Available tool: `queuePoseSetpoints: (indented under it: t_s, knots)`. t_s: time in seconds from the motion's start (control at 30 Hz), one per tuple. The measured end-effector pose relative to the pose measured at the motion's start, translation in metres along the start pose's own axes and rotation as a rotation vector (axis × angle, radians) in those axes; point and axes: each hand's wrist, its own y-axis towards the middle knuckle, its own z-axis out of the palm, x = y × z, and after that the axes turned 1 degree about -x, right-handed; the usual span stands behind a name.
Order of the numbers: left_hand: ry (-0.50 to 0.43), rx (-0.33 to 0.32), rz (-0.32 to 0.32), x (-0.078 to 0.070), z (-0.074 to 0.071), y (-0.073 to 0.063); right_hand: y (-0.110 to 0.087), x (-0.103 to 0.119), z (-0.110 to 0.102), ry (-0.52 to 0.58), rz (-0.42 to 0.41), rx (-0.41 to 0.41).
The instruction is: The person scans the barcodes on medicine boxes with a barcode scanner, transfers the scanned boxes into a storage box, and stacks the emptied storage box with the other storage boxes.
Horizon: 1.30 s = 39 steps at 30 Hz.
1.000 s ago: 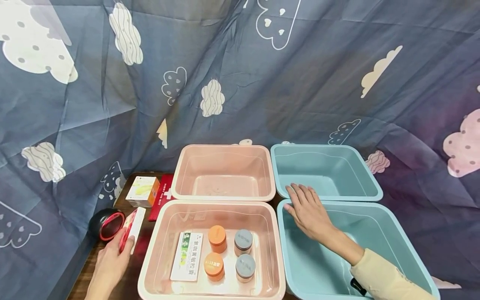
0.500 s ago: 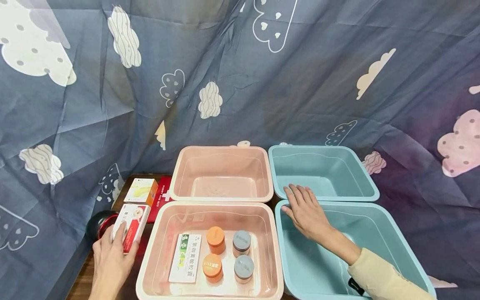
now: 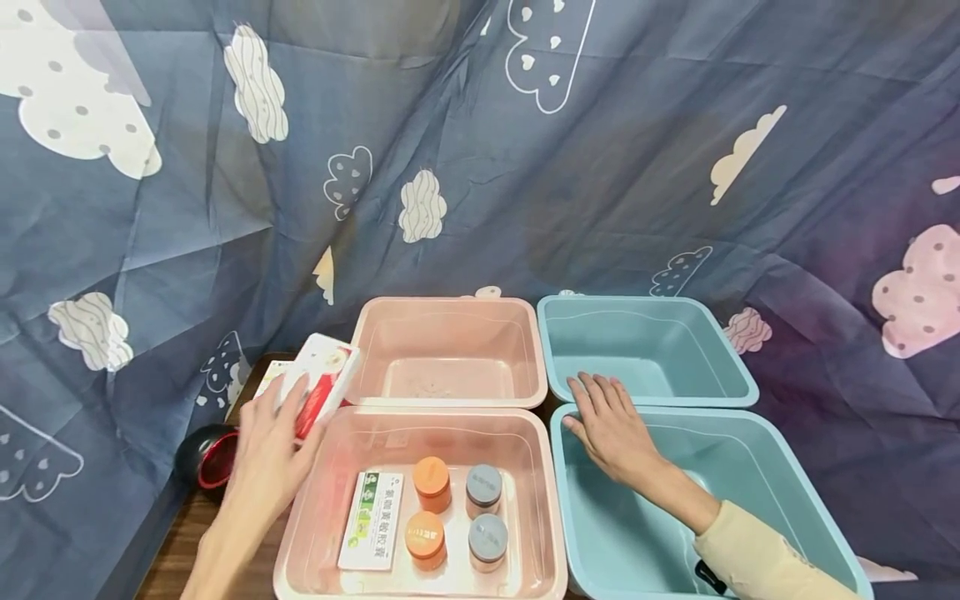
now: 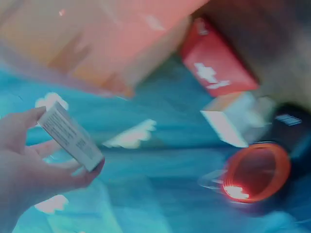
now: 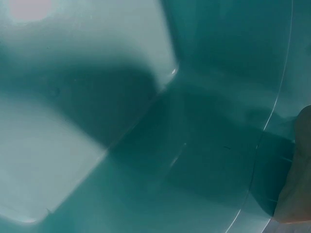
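Observation:
A white-and-red medicine box (image 3: 324,377) is gripped by my left hand (image 3: 272,450), raised over the left edge of the pink bins. In the left wrist view the fingers and thumb pinch the ends of this box (image 4: 72,137). My right hand (image 3: 613,427) lies with straight fingers over the rims where the two blue bins meet; it holds nothing. Only a sliver of that hand (image 5: 297,179) shows in the right wrist view. The near pink bin (image 3: 553,500) contains a flat white-and-green box (image 3: 372,521), two orange-lidded jars (image 3: 426,537) and two grey-lidded jars (image 3: 487,540).
The far pink bin (image 3: 450,310) and far blue bin (image 3: 645,308) stand behind the near blue bin (image 3: 795,483) and its pink neighbour. At left are a black-and-red round object (image 3: 210,458), a yellow-and-white box (image 3: 270,375) and a red first aid pouch (image 4: 218,63).
My left hand has turned the medicine box face up, then lifted it away from the table, forward and to the right. The right hand has stayed in place.

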Motion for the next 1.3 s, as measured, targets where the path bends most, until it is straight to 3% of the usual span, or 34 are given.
queuePoseSetpoints:
  t_s: [0.17, 0.37, 0.53, 0.63, 0.7, 0.73, 0.97, 1.0, 1.17, 1.2, 1.23, 1.3]
  knots:
    - [-0.074, 0.194, 0.092, -0.029, 0.013, 0.053, -0.002, -0.005, 0.001, 0.001, 0.01, -0.009]
    - [-0.064, 0.398, 0.212, -0.034, 0.056, 0.107, -0.005, -0.009, 0.008, -0.005, -0.006, -0.039]
    - [-0.081, 0.637, 0.286, -0.031, 0.088, 0.137, -0.007, -0.011, 0.011, -0.025, 0.0, -0.03]
    - [-0.113, 0.802, 0.27, -0.027, 0.102, 0.148, -0.006, -0.01, 0.009, -0.028, 0.0, -0.015]
    - [-0.104, 0.864, 0.262, -0.023, 0.112, 0.152, -0.005, -0.007, 0.005, -0.024, -0.007, -0.016]
    - [-0.096, 0.885, 0.263, -0.02, 0.117, 0.153, -0.005, -0.007, 0.007, -0.026, -0.01, -0.016]
    - [-0.082, 0.856, 0.372, 0.06, 0.226, 0.156, -0.005, -0.003, 0.009, -0.038, -0.018, -0.034]
    - [-0.064, 0.858, 0.384, 0.051, 0.217, 0.155, -0.005, -0.002, 0.008, -0.042, -0.019, -0.039]
    - [-0.08, 0.866, 0.378, 0.043, 0.214, 0.155, -0.003, -0.002, 0.01, -0.045, -0.015, -0.05]
    - [-0.086, 0.87, 0.365, 0.042, 0.213, 0.154, -0.003, -0.002, 0.01, -0.043, -0.014, -0.052]
    - [-0.114, 0.873, 0.34, 0.049, 0.223, 0.154, -0.003, -0.002, 0.011, -0.032, -0.015, -0.054]
    - [-0.118, 0.87, 0.316, 0.043, 0.216, 0.152, -0.003, -0.002, 0.011, -0.022, -0.014, -0.059]
